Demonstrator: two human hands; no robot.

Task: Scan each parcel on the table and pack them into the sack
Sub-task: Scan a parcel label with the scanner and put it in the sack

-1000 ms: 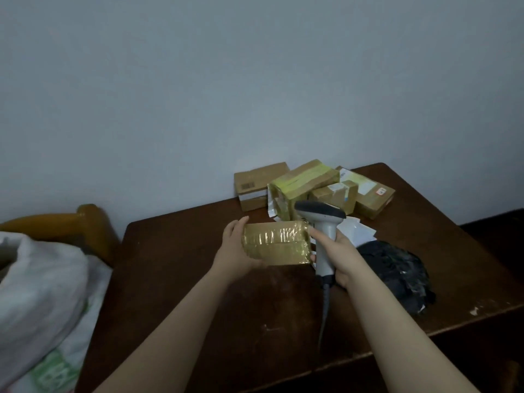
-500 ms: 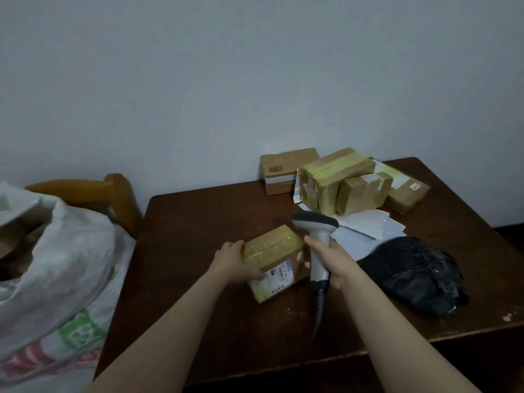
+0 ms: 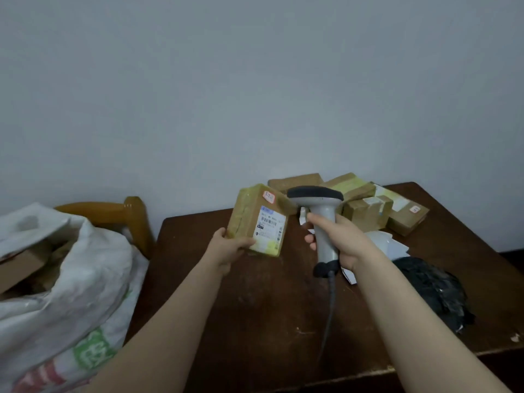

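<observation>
Parcel [image 3: 259, 219] at frame centre: our left hand [image 3: 228, 248] grips its lower corner, our right hand [image 3: 343, 239] clasps the scanner [image 3: 320, 217] beside it.

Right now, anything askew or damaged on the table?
Nothing spilled. The table has pale chips near its front right edge. White papers lie strewn beside the crumpled black bag, and the other parcels sit in a loose heap by the wall.
</observation>
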